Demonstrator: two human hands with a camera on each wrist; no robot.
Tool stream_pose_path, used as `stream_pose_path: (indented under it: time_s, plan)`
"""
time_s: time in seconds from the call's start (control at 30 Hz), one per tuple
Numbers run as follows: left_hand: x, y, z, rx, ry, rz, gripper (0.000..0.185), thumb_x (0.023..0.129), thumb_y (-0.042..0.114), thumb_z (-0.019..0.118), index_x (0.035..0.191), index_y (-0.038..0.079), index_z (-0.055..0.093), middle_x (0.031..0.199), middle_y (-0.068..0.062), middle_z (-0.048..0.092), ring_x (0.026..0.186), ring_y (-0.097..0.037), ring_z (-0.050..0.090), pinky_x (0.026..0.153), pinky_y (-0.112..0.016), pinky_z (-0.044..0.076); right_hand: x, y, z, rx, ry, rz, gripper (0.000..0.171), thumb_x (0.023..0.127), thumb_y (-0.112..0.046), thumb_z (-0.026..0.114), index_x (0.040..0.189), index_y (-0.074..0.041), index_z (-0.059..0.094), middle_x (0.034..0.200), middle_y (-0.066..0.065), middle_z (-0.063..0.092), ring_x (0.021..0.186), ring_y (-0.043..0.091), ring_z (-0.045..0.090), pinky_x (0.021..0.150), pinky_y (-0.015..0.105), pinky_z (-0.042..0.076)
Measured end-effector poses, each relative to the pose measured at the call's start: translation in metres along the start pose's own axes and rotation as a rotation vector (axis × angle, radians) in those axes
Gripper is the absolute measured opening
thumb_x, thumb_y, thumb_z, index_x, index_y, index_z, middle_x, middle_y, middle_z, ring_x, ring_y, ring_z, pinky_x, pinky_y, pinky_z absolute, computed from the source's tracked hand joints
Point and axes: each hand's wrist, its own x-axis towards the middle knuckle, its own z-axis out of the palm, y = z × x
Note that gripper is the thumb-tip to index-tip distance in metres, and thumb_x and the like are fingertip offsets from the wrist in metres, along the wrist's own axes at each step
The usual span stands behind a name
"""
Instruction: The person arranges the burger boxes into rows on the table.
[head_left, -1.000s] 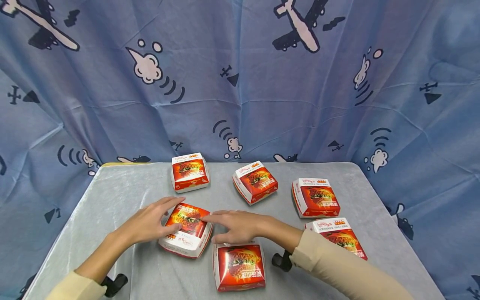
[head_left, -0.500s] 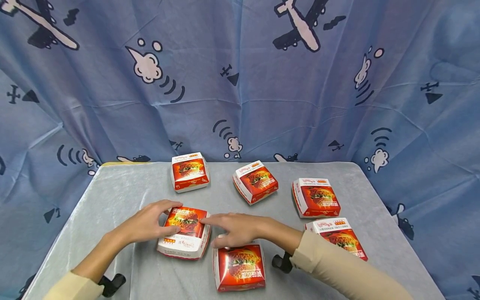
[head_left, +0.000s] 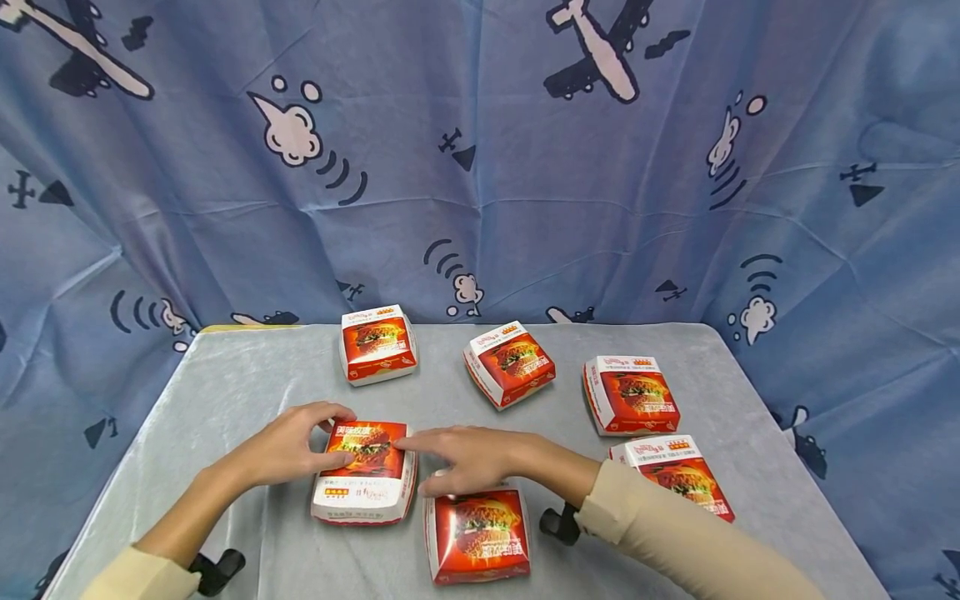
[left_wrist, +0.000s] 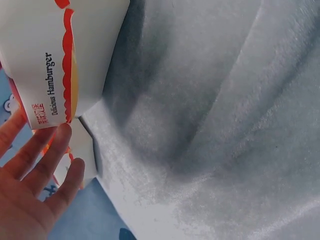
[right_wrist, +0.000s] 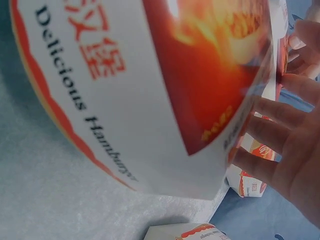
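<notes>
1. My landmark is the held burger box (head_left: pixel 365 471), which lies on the grey tabletop (head_left: pixel 225 392) at its near-left part.
2. My left hand (head_left: pixel 288 446) sits at that box's left edge, fingers curled over the lid's far-left corner and the thumb against its side: a partly closed grip on the box.
3. My right hand (head_left: pixel 468 457) is at the box's right side, forefinger stretched onto the lid's right edge, the other fingers fairly straight. It presses more than it clasps.
4. Progress, as I judge it: this one box is in hand and squared to me, lid closed. The other five lie untouched: the nearest box (head_left: pixel 477 535) is just right of the landmark, under my right hand. One is beyond the landmark at the back (head_left: pixel 377 343), and three are further right (head_left: pixel 510 363) (head_left: pixel 632 395) (head_left: pixel 678 471).
5. The head view alone gives the layout of all six boxes and the blue aeroplane-print curtain (head_left: pixel 480 158) behind.
6. The left wrist view adds the box's white side with "Delicious Hamburger" lettering, my fingertips (left_wrist: pixel 62 137) touching its lower edge.
7. The right wrist view shows the box wall close up and my fingers (right_wrist: pixel 272 132) spread along its edge, detail the head view cannot resolve.
</notes>
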Motion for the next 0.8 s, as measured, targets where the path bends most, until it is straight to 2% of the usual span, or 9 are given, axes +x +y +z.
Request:
stream_pose_path:
  time_s: [0.43,0.8]
  plan:
    - [-0.0026,-0.0017,-0.003,-0.015,-0.035,0.004,0.048,0.08,0.047,0.08,0.113,0.015,0.067,0.106,0.006,0.065,0.09,-0.013,0.058,0.074,-0.035,0.051,0.0013,-0.0024,0.0006,0.017,-0.033,-0.003,0.065,0.098,-0.042,0.056,0.156,-0.023,0.034,0.157,-0.003,0.038,0.139,0.012,0.038,0.114,0.039,0.033]
    - [-0.0028,-0.0017,-0.004,-0.019,-0.052,-0.006,0.047,0.079,0.047,0.08,0.112,0.017,0.067,0.106,0.007,0.064,0.091,-0.014,0.057,0.073,-0.036,0.051,0.0021,-0.0032,0.0019,0.027,-0.049,0.013,0.066,0.097,-0.044,0.056,0.156,-0.024,0.034,0.157,-0.004,0.038,0.14,0.013,0.038,0.114,0.041,0.033]
